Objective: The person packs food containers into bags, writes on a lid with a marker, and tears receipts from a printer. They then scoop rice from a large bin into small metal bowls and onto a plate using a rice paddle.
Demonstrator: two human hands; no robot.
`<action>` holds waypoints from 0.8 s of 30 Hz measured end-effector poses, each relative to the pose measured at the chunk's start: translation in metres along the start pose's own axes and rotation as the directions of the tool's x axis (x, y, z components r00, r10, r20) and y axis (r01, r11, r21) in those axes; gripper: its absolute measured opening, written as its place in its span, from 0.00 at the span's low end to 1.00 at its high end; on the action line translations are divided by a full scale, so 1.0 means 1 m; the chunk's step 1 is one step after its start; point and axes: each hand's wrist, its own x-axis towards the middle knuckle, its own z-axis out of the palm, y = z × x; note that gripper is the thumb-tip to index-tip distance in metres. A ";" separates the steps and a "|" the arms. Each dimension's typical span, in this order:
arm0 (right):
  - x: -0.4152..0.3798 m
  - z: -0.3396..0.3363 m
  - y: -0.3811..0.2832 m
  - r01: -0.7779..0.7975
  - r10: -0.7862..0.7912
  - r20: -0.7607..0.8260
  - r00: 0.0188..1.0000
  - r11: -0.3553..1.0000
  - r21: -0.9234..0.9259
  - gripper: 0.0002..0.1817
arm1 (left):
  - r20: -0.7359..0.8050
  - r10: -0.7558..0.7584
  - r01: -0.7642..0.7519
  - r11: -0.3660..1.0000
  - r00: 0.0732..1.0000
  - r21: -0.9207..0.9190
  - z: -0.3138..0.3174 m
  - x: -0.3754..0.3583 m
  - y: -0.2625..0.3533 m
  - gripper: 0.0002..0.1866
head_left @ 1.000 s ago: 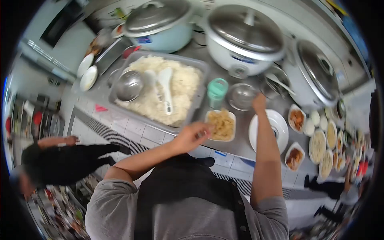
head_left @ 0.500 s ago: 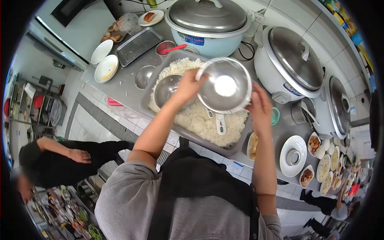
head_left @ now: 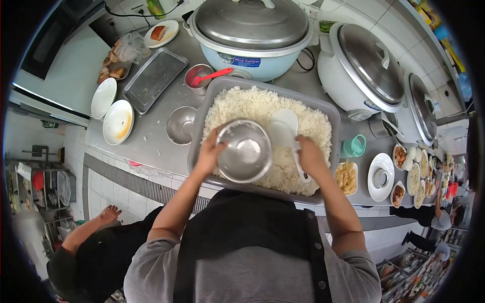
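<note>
My left hand [head_left: 209, 155] grips the left rim of a round metal bowl [head_left: 245, 151], with the thumb over the edge. The bowl's open side faces me, and a few rice grains show near its rim. Closed around the handle of a white rice paddle [head_left: 284, 123] is my right hand [head_left: 312, 155]. The paddle lies across a large bed of cooked rice [head_left: 237, 103], its blade pointing away from me. All that rice sits in a deep grey tub [head_left: 334, 113], and the bowl overlaps its front left part.
Left of the tub are a smaller metal bowl [head_left: 181, 126], a metal cup [head_left: 198, 76] with a red spatula, a metal tray [head_left: 154, 76] and plates [head_left: 118, 123]. Rice cookers [head_left: 252, 30] line the back. On the right stand a green cup [head_left: 353, 146] and food dishes [head_left: 346, 178]. Another person's hand [head_left: 108, 214] is at lower left.
My right hand has left the bowl and taken the paddle handle. My left hand has brought a bowl down and left over the tub. The separate bowl on the rice no longer shows.
</note>
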 end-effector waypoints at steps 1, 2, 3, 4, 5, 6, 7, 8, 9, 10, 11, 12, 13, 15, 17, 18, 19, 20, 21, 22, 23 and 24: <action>-0.001 -0.023 0.001 -0.050 0.051 0.011 0.999 0.998 -0.033 0.21 | -0.014 0.101 -0.099 0.991 0.995 0.092 0.013 0.000 0.000 0.26; 0.003 -0.038 0.012 -0.030 0.028 -0.056 0.998 0.999 -0.030 0.20 | -0.026 0.199 -0.191 0.964 0.980 0.185 0.024 0.000 0.002 0.24; 0.009 -0.049 0.018 -0.004 0.001 -0.119 0.993 1.000 -0.025 0.19 | 0.010 0.161 -0.161 0.980 0.987 0.117 0.034 0.002 0.005 0.24; 0.018 -0.063 0.010 0.009 -0.012 -0.108 0.994 1.000 -0.027 0.19 | 0.047 0.125 -0.128 0.990 0.991 0.054 0.043 0.003 0.008 0.24; 0.030 -0.081 -0.002 0.048 -0.082 -0.165 0.983 0.978 -0.205 0.18 | 0.066 -0.055 0.055 0.998 0.996 0.000 0.058 0.002 0.011 0.24; 0.044 -0.091 -0.011 0.077 -0.166 -0.210 0.963 0.923 -0.377 0.17 | 0.092 -0.227 0.233 0.971 0.970 -0.054 0.074 0.000 0.013 0.24; 0.060 -0.091 -0.017 0.099 -0.186 -0.202 0.961 0.920 -0.379 0.17 | 0.100 -0.008 0.005 1.000 0.995 0.031 0.089 0.000 -0.007 0.24; 0.076 -0.091 -0.024 0.136 -0.221 -0.145 0.964 0.886 -0.442 0.17 | 0.126 0.210 -0.224 0.968 0.970 0.117 0.098 0.002 -0.026 0.23; 0.090 -0.090 -0.032 0.174 -0.250 -0.089 0.964 0.847 -0.502 0.17 | 0.106 0.216 -0.228 0.966 0.971 0.122 0.096 0.003 -0.023 0.23; 0.101 -0.085 -0.041 0.192 -0.269 -0.085 0.959 0.844 -0.501 0.17 | 0.105 0.330 -0.344 0.919 0.938 0.191 0.094 0.004 -0.017 0.22; 0.111 -0.076 -0.050 0.240 -0.296 -0.036 0.954 0.834 -0.497 0.17 | 0.115 0.434 -0.449 0.855 0.894 0.260 0.092 0.005 -0.003 0.21; 0.121 -0.067 -0.055 0.286 -0.321 0.014 0.947 0.822 -0.492 0.16 | -0.004 0.334 -0.330 0.934 0.943 0.137 0.084 0.006 0.010 0.20; 0.133 -0.055 -0.053 0.333 -0.364 0.036 0.931 0.800 -0.500 0.14 | -0.106 0.211 -0.213 0.977 0.972 -0.005 0.068 0.009 0.025 0.19; 0.148 -0.039 -0.066 0.371 -0.374 0.088 0.923 0.810 -0.455 0.13 | -0.341 -0.009 -0.010 0.998 0.940 -0.054 0.018 0.018 0.011 0.17; 0.167 -0.019 -0.072 0.393 -0.356 0.168 0.919 0.837 -0.381 0.13 | -0.644 -0.253 0.008 0.934 0.722 -0.358 -0.024 0.050 0.013 0.16; 0.174 -0.010 -0.073 0.405 -0.365 0.175 0.914 0.833 -0.377 0.13 | -0.574 -0.206 -0.109 0.878 0.792 -0.466 -0.045 0.060 0.016 0.17; 0.179 -0.002 -0.074 0.408 -0.368 0.178 0.913 0.854 -0.324 0.13 | -0.509 -0.141 -0.211 0.793 0.849 -0.571 -0.060 0.067 0.018 0.17; 0.183 0.006 -0.076 0.408 -0.370 0.183 0.911 0.872 -0.270 0.14 | -0.521 -0.148 -0.214 0.793 0.841 -0.570 -0.066 0.074 0.014 0.17; 0.185 0.014 -0.077 0.418 -0.377 0.194 0.906 0.869 -0.265 0.14 | -0.510 -0.162 -0.215 0.770 0.845 -0.601 -0.068 0.082 0.006 0.17; 0.187 0.021 -0.078 0.407 -0.365 0.199 0.909 0.882 -0.240 0.15 | -0.497 -0.175 -0.216 0.745 0.850 -0.632 -0.068 0.086 0.001 0.17; 0.189 0.027 -0.078 0.394 -0.353 0.203 0.913 0.893 -0.217 0.15 | -0.493 -0.165 -0.196 0.777 0.854 -0.599 -0.068 0.086 -0.006 0.17; 0.191 0.033 -0.078 0.400 -0.356 0.214 0.910 0.891 -0.214 0.15 | -0.500 -0.173 -0.195 0.776 0.849 -0.600 -0.069 0.087 -0.013 0.17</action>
